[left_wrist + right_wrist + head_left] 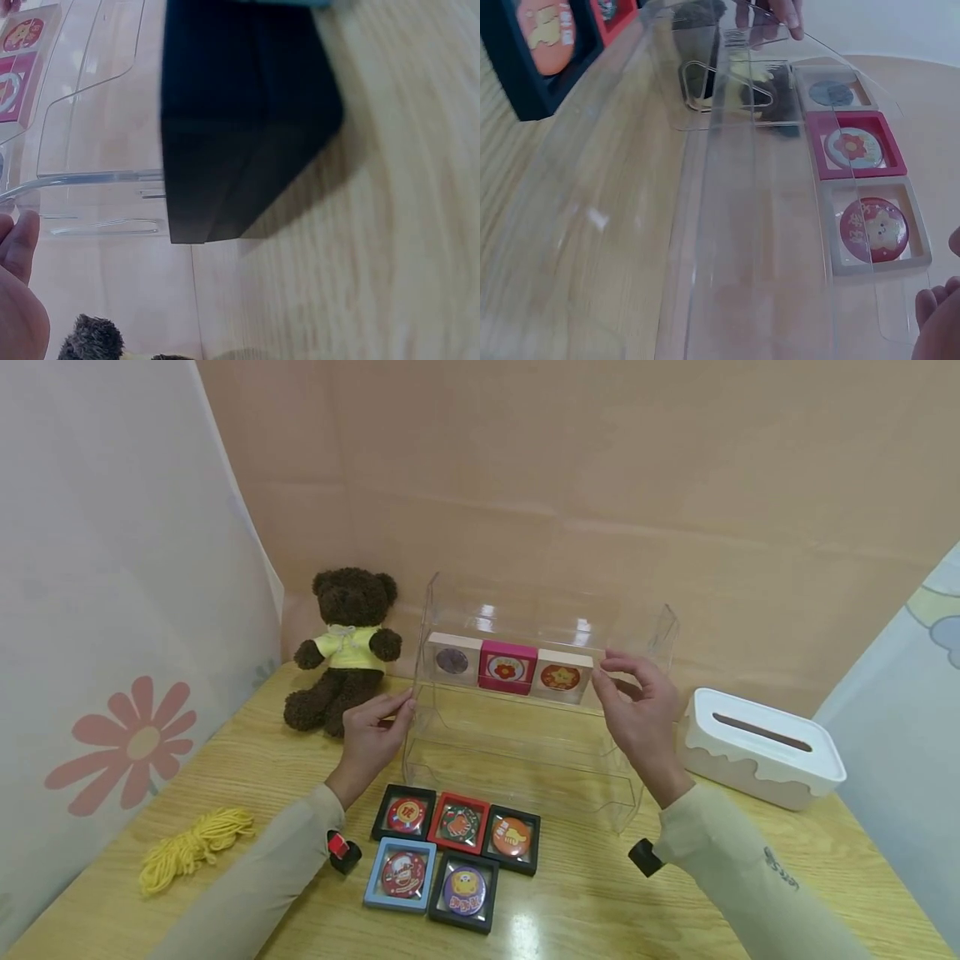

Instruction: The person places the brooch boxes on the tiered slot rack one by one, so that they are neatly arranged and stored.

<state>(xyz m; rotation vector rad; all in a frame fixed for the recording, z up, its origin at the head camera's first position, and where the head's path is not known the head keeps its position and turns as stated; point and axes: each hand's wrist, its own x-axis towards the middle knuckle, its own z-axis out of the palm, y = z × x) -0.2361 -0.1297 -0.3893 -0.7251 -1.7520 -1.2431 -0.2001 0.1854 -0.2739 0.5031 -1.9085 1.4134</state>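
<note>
My left fingers [403, 714] pinched the clear rack [517, 745] by its left side edge, while the cream-framed badge [562, 677], right end of a left-to-right row [507, 653] on its shelf, lay just left of my nearer, loosely curved, empty right fingers [637, 668].

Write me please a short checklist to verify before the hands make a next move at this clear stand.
1. Clear stand upright on the table: ok.
2. Left hand at the stand's left edge: ok; how firm its hold is: cannot tell.
3. Right hand clear of the displayed frames: ok, the right wrist view shows a gap.
4. Three displayed frames upright in one row: ok.
5. All frames on the stand: not ok, five loose frames lie on the table.
6. Room for another frame in that row: cannot tell, the right hand hides part.
</note>
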